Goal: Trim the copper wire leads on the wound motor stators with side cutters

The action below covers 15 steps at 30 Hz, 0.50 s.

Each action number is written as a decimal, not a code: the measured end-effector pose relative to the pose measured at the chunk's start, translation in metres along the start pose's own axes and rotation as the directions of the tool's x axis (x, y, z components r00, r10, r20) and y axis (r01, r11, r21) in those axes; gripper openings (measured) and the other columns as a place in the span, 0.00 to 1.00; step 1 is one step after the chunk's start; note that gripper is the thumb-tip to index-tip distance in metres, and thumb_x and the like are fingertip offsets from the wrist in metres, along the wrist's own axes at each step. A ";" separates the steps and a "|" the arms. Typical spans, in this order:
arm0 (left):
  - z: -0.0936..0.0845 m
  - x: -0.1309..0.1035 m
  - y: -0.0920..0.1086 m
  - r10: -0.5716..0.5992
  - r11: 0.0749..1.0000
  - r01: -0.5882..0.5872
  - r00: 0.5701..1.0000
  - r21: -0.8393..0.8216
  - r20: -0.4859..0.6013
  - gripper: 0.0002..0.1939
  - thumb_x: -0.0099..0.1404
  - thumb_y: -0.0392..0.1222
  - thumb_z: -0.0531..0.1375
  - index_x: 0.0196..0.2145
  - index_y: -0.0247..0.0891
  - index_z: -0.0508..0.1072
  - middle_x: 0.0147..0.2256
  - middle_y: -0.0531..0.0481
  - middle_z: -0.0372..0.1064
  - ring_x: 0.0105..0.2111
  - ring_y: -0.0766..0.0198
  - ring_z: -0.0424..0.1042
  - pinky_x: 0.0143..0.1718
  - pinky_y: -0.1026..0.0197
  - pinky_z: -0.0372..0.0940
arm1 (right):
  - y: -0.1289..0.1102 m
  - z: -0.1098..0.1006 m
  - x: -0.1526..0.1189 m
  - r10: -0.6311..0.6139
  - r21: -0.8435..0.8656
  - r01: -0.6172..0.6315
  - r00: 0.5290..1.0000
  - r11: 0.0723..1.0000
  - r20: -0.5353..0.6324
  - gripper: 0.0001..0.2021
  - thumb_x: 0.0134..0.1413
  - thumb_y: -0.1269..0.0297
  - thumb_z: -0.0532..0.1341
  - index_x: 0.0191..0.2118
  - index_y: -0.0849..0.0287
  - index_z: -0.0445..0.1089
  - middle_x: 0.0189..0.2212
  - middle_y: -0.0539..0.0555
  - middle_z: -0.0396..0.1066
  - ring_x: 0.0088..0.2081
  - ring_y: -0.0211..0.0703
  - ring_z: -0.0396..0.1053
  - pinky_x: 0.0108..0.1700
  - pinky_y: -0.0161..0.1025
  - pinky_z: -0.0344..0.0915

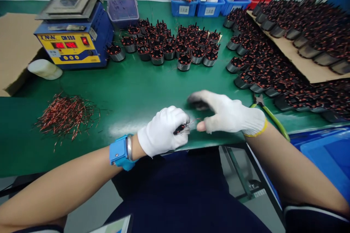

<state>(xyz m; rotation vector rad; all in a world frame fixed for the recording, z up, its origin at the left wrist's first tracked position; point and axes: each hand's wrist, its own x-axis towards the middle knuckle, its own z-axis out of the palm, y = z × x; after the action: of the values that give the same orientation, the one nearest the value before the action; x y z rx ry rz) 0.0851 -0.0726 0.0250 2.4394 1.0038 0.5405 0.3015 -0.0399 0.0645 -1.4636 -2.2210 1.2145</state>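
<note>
My left hand (165,131), in a white glove, is wrapped round a wound motor stator (180,129), near the front edge of the table. The glove hides most of the stator; its dark end shows at the fingertips, and thin wire ends stick out to the right. Just right of these wires is my right hand (224,113), gloved, with thumb and fingers spread apart and nothing seen between them. Its fingertips are smeared by motion. Green-handled cutters (273,118) lie on the table beyond the right wrist.
Several stators (184,62) stand at the back; many more (254,80) fill the right side, some on a cardboard sheet (295,52). A pile of copper wire pieces (65,116) lies left, before a blue-yellow device (73,43) and a white roll (45,69). Blue bins (184,9) line the wall.
</note>
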 end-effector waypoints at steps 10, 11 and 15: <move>0.003 0.000 0.000 0.036 0.999 -0.039 0.994 -0.027 -0.106 0.06 0.55 0.35 0.54 0.31 0.35 0.68 0.34 0.43 0.69 0.32 0.59 0.66 0.35 0.55 0.64 | -0.005 0.017 0.025 0.127 0.374 -0.442 0.767 0.816 0.629 0.17 0.45 0.51 0.68 0.29 0.62 0.72 0.24 0.53 0.76 0.24 0.36 0.73 0.27 0.31 0.70; 0.004 -0.001 0.000 0.032 0.999 -0.036 0.993 -0.038 -0.112 0.05 0.55 0.35 0.54 0.31 0.35 0.68 0.36 0.43 0.69 0.34 0.58 0.68 0.36 0.54 0.65 | -0.004 0.020 0.024 0.121 0.401 -0.445 0.776 0.801 0.620 0.16 0.45 0.52 0.68 0.30 0.63 0.73 0.24 0.53 0.76 0.24 0.36 0.73 0.27 0.31 0.71; 0.005 -0.004 0.001 -0.022 0.996 0.009 0.987 -0.084 -0.156 0.08 0.56 0.35 0.56 0.36 0.37 0.65 0.49 0.37 0.66 0.47 0.53 0.70 0.43 0.51 0.68 | -0.004 0.024 0.019 0.132 0.440 -0.441 0.808 0.782 0.574 0.15 0.48 0.53 0.67 0.28 0.63 0.72 0.23 0.53 0.76 0.22 0.36 0.72 0.26 0.31 0.71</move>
<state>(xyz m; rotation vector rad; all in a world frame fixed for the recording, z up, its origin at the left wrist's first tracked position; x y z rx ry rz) 0.0851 -0.0775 0.0206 2.3431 1.0398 0.7639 0.2763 -0.0372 0.0474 -1.3679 -1.6413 2.3683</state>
